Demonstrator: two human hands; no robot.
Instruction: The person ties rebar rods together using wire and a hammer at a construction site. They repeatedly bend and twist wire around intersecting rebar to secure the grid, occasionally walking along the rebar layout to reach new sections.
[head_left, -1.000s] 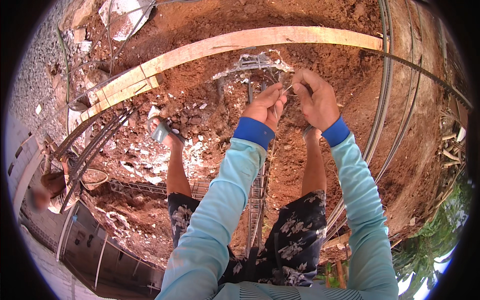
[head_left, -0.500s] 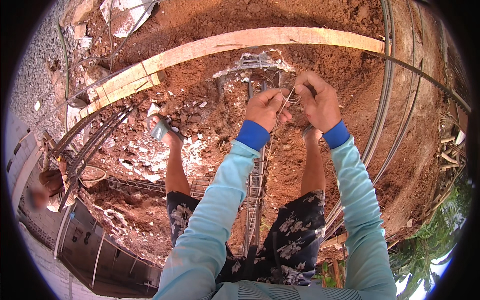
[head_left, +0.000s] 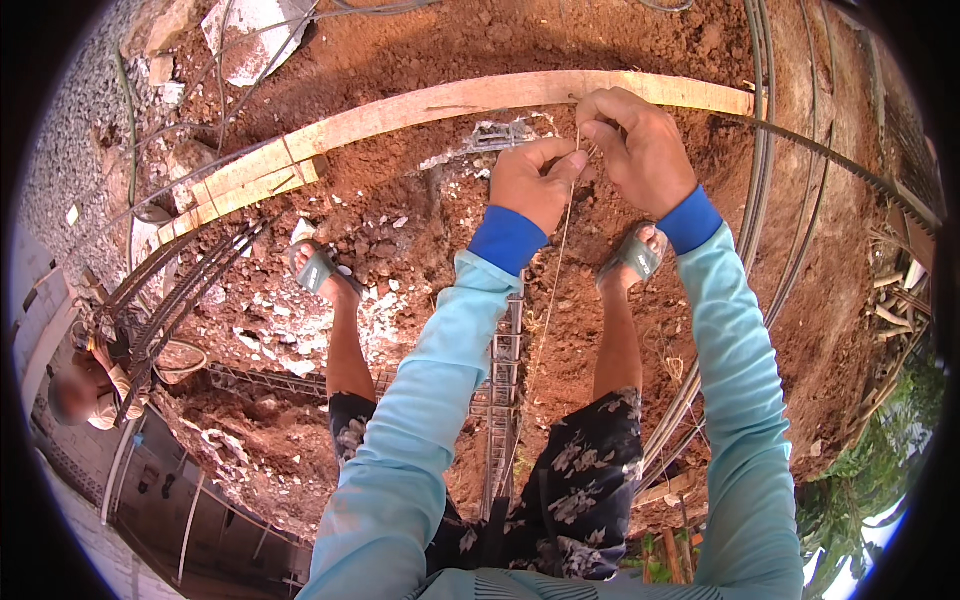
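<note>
A thin pale string (head_left: 557,262) runs up between my feet to both of my hands. My left hand (head_left: 533,185) is closed, pinching the string between thumb and forefinger. Just right of it and slightly farther away, my right hand (head_left: 638,148) is closed on the string's upper part, fingers curled. Small loops of string show between the two hands. Right behind my fingers lies a long wooden plank (head_left: 430,112), which looks bent in this picture. What sits inside my right palm is hidden.
A steel rebar cage (head_left: 505,365) lies in the trench below my arms. Rebar bundles (head_left: 195,290) jut out at left, and long bars (head_left: 765,200) run along the right. Broken concrete (head_left: 250,40) lies at the far left. Another person (head_left: 105,385) is at the left edge.
Both hands have moved farther away, up to the plank, still holding the string. The loops between them look smaller, and my right foot now shows more fully.
</note>
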